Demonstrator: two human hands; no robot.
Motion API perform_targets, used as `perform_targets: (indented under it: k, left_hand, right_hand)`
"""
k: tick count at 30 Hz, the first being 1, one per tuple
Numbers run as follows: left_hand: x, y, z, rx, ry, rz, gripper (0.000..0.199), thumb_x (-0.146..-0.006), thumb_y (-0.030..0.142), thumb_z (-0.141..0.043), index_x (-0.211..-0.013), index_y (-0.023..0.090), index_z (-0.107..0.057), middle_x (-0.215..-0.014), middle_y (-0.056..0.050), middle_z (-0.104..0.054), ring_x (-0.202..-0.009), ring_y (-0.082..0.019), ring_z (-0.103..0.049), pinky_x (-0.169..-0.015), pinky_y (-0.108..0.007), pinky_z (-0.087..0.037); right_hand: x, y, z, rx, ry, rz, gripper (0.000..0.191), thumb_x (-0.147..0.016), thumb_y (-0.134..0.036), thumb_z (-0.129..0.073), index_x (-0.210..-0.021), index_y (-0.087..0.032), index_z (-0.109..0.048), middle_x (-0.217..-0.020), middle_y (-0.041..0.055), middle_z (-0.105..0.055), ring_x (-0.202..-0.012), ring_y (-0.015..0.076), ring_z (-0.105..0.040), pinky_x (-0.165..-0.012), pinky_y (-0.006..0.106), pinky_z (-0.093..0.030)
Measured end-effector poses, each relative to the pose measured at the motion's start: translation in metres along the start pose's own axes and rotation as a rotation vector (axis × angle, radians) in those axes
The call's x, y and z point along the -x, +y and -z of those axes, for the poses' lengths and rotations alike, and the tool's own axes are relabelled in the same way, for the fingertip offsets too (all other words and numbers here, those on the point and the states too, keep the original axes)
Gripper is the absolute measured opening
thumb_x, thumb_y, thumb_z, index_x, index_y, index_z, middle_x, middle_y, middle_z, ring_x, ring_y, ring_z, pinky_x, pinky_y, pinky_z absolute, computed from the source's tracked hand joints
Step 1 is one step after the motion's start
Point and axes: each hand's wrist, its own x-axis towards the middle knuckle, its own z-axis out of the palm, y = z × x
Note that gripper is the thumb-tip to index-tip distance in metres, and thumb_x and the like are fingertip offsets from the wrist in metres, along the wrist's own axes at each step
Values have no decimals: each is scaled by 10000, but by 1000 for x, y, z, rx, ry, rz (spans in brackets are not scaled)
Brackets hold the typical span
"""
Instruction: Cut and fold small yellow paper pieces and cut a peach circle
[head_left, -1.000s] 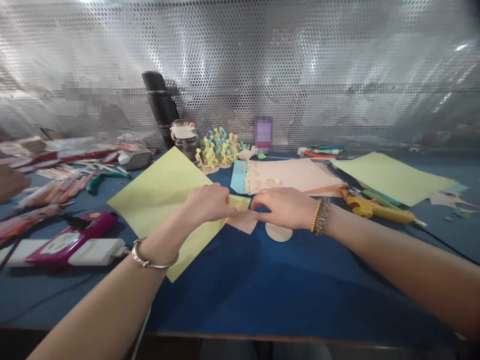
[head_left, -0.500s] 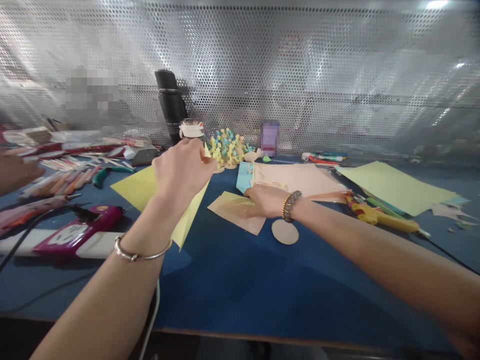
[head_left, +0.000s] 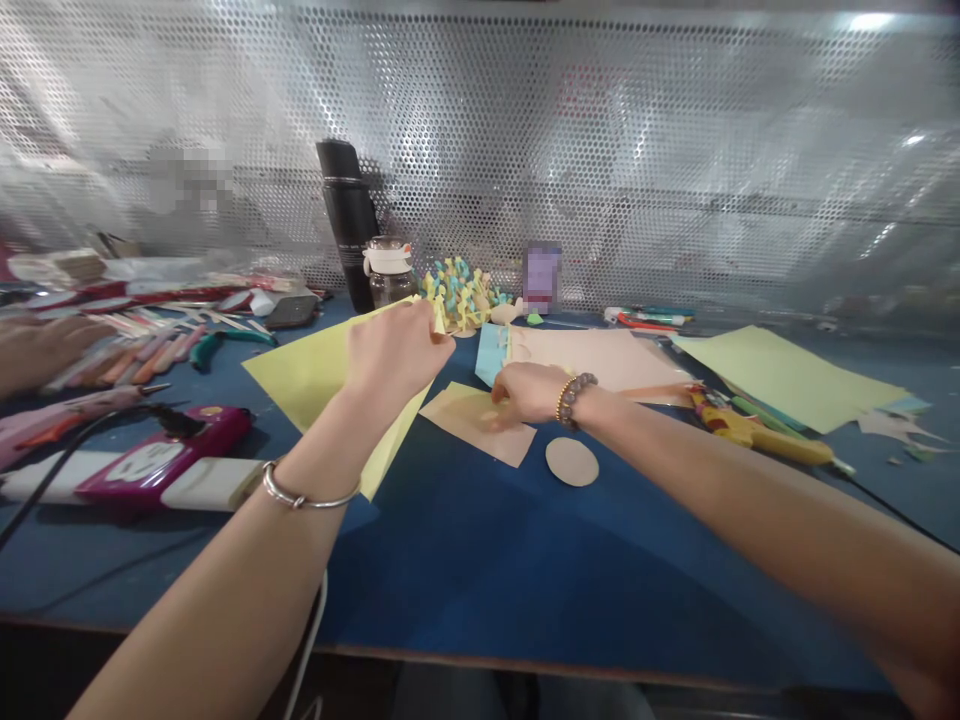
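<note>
My left hand (head_left: pixel 395 352) is raised above a large pale yellow paper sheet (head_left: pixel 315 378), its fingertips pinching a small yellow paper piece (head_left: pixel 439 319). My right hand (head_left: pixel 529 393) rests with its fingertips on a peach paper piece (head_left: pixel 463 425) lying flat on the blue mat. A round peach paper disc (head_left: pixel 571 461) lies just beyond the wrist side of that hand, untouched. Part of the peach piece is hidden under my fingers.
A yellow glue gun (head_left: pixel 750 441) and a green paper sheet (head_left: pixel 784 378) lie to the right. A co-worker's hand (head_left: pixel 41 350) is at the far left beside a pink-and-white power strip (head_left: pixel 169 475). A paper model (head_left: pixel 457 296), bottle (head_left: pixel 390 275) and black flask (head_left: pixel 349 225) stand at the back.
My left hand has lifted off the paper and moved back toward the bottle, with the small yellow piece pinched in it. My right hand has moved from the hands' meeting point onto the peach piece.
</note>
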Motion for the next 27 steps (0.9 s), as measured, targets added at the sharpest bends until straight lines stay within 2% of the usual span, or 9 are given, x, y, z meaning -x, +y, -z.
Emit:
perform_targets:
  k: [4, 10, 15, 19, 23, 25, 27]
  left_hand:
    - [0, 0, -2, 6, -4, -10, 169, -752, 328, -494, -818, 212, -598, -861, -62, -692, -754, -268, -635, -557, -330, -400]
    - [0, -1, -6, 24, -2, -24, 158, -746, 330, -498, -794, 217, -596, -840, -55, -687, -739, -271, -633, -541, -337, -405]
    - [-1, -1, -6, 38, -9, -18, 167, -734, 339, -510, -802, 217, -601, -846, -61, -686, -762, -282, -635, -571, -350, -427]
    - [0, 1, -6, 43, -12, -20, 179, -734, 343, -504, -810, 214, -602, -851, -69, -685, -771, -288, -636, -590, -357, -435]
    - [1, 2, -5, 52, -18, -26, 186, -742, 343, -493, -816, 213, -605, -865, -71, -688, -784, -286, -636, -607, -360, -439]
    - [1, 3, -5, 54, -22, -22, 187, -744, 345, -493, -817, 213, -604, -871, -71, -690, -785, -286, -636, -609, -360, -438]
    - [2, 3, -4, 55, -24, -19, 187, -746, 341, -491, -821, 214, -605, -875, -72, -690, -792, -289, -636, -611, -361, -437]
  right_hand:
    - [2, -3, 1, -25, -19, -9, 454, -662, -470, -722, -996, -165, -689, -888, 87, -702, -772, 227, -648, -583, 274, -424]
    - [-5, -1, 2, -82, -133, -85, 641, -599, -517, -757, -1094, -125, -642, -660, 56, -679, -570, 218, -644, -486, 278, -435]
    - [-7, -3, 7, -109, -173, -97, 615, -622, -463, -769, -1107, -111, -630, -756, 84, -698, -520, 186, -634, -455, 264, -442]
    - [-9, -6, 13, -117, -215, -90, 646, -550, -484, -809, -1064, -126, -650, -732, 56, -688, -556, 182, -633, -468, 255, -456]
    - [-12, -5, 15, -123, -250, -74, 580, -544, -503, -809, -994, -162, -680, -644, 12, -654, -631, 190, -638, -503, 245, -470]
    - [-11, -5, 15, -132, -265, -57, 546, -579, -494, -798, -997, -164, -676, -694, 12, -662, -677, 187, -641, -522, 237, -482]
    - [-9, -7, 15, -129, -276, -50, 478, -680, -467, -751, -1035, -161, -652, -830, 29, -676, -732, 179, -643, -572, 251, -508]
